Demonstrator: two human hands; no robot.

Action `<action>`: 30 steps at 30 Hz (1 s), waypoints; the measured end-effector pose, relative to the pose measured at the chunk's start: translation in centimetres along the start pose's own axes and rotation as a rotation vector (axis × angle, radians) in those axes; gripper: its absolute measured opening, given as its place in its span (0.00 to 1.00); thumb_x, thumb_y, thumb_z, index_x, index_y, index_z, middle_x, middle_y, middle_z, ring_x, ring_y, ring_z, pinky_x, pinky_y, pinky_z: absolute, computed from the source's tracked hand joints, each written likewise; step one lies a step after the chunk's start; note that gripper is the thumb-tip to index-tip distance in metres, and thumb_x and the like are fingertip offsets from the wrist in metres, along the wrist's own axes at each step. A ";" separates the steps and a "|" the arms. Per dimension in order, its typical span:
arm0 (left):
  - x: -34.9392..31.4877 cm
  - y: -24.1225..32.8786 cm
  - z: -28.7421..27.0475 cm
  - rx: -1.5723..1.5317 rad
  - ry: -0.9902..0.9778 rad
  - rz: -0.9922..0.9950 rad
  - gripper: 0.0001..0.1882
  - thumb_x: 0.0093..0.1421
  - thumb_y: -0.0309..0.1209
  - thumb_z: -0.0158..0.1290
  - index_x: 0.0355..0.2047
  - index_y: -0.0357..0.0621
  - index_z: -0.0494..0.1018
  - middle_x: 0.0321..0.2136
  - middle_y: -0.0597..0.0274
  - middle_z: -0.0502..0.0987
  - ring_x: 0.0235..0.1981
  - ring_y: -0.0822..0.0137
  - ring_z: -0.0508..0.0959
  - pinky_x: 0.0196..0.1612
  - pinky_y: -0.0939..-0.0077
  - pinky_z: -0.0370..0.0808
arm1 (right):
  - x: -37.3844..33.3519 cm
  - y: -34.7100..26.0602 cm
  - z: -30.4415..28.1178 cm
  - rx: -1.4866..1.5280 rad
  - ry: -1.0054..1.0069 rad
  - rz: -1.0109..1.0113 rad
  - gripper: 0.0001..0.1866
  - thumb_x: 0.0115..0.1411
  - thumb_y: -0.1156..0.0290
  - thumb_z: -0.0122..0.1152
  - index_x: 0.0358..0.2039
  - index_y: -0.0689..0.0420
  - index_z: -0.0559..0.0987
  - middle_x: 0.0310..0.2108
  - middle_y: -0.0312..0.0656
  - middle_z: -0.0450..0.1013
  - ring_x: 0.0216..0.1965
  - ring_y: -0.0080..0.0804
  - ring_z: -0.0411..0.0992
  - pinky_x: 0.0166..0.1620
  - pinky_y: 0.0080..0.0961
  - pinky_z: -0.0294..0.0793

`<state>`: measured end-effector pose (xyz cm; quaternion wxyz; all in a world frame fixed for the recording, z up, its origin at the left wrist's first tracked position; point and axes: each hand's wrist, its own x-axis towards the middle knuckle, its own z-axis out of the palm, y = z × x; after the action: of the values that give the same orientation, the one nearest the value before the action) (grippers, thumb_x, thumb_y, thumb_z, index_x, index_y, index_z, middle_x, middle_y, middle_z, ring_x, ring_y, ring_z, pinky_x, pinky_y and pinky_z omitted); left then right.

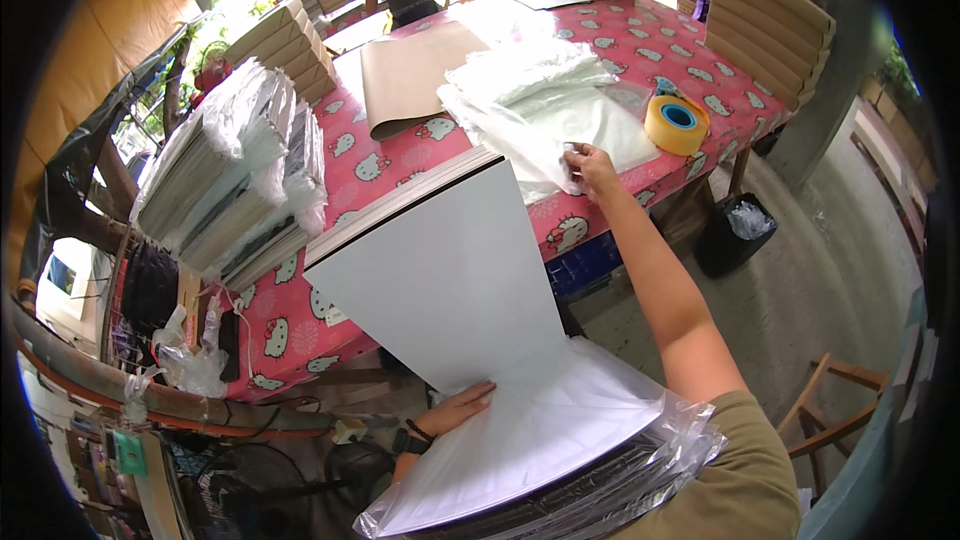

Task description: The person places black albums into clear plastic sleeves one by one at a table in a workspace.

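Observation:
My right hand (595, 171) reaches across to a pile of clear plastic bags (560, 110) on the table and pinches the near edge of one. My left hand (461, 409), with a dark band at the wrist, lies with fingers stretched out on the left edge of a large white panel (440, 260). That panel tops a thick stack whose far end is at the table edge. Closer to my body, white sheeting and a clear plastic wrap (690, 435) spread over several dark-edged layers. What supports the stack underneath is hidden.
The table (371, 168) has a pink patterned cover. A yellow tape roll (677, 124) stands right of the bags, brown cardboard (410, 75) behind. Plastic-wrapped stacks (235, 170) stand left; box stacks (770, 25) right. A black bin (735, 235) and wooden chair (830, 410) are on the floor. People stand beyond.

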<state>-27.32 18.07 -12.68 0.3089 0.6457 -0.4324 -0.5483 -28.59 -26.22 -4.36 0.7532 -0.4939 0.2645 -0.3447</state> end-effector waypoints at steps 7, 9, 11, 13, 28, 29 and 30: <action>-0.1 -0.7 -0.1 0.020 0.053 -0.010 0.28 0.60 0.47 0.37 0.54 0.40 0.56 0.55 0.51 0.56 0.57 0.60 0.54 0.58 0.74 0.48 | 1.8 -2.6 0.0 -0.339 0.185 -0.175 0.14 0.51 0.62 0.58 0.34 0.58 0.71 0.26 0.36 0.71 0.26 0.26 0.67 0.30 0.26 0.66; 0.4 -0.4 -0.1 -0.028 0.067 -0.023 0.27 0.59 0.45 0.40 0.53 0.39 0.57 0.53 0.52 0.59 0.56 0.61 0.57 0.56 0.74 0.52 | 2.4 -1.9 -0.7 -0.806 0.146 -0.473 0.18 0.48 0.59 0.60 0.27 0.62 0.72 0.27 0.44 0.72 0.29 0.35 0.70 0.33 0.31 0.67; 0.2 -0.1 -0.6 -0.077 0.115 0.027 0.25 0.59 0.40 0.43 0.52 0.39 0.59 0.51 0.55 0.62 0.53 0.64 0.60 0.54 0.73 0.56 | 3.3 -4.3 -0.7 -0.683 0.266 -0.545 0.15 0.49 0.62 0.58 0.26 0.63 0.72 0.25 0.46 0.72 0.27 0.33 0.69 0.32 0.30 0.67; -1.1 0.3 -1.5 -0.141 0.207 0.136 0.22 0.58 0.34 0.45 0.51 0.39 0.60 0.48 0.60 0.65 0.49 0.69 0.64 0.52 0.73 0.60 | 1.9 -7.4 1.5 -0.563 0.348 -0.728 0.11 0.51 0.66 0.56 0.25 0.63 0.72 0.22 0.45 0.70 0.24 0.30 0.67 0.30 0.28 0.66; -4.9 21.8 -5.1 -0.467 0.534 0.401 0.15 0.51 0.33 0.55 0.36 0.35 0.70 0.29 0.65 0.74 0.30 0.77 0.71 0.34 0.84 0.68 | -21.7 -11.9 15.6 -0.773 -0.806 -0.625 0.08 0.51 0.72 0.54 0.31 0.62 0.70 0.18 0.44 0.68 0.19 0.24 0.66 0.24 0.23 0.66; -4.4 21.7 -5.2 -0.537 0.600 0.438 0.13 0.52 0.31 0.54 0.34 0.35 0.71 0.27 0.66 0.74 0.29 0.78 0.72 0.34 0.85 0.68 | -21.3 -11.5 15.4 -0.667 -0.668 -0.554 0.09 0.51 0.71 0.55 0.31 0.62 0.71 0.17 0.44 0.67 0.18 0.28 0.66 0.24 0.24 0.66; -4.1 21.4 -5.3 -0.608 0.668 0.476 0.10 0.52 0.29 0.53 0.32 0.35 0.72 0.26 0.67 0.74 0.28 0.78 0.72 0.33 0.85 0.68 | -21.2 -11.2 15.4 -0.559 -0.532 -0.482 0.10 0.51 0.69 0.56 0.30 0.62 0.71 0.16 0.45 0.67 0.16 0.31 0.65 0.24 0.24 0.66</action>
<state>-26.97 12.03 8.89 0.7204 0.5503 -0.2662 -0.3275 -33.31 -4.04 13.01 0.5309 -0.7971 0.0222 -0.2867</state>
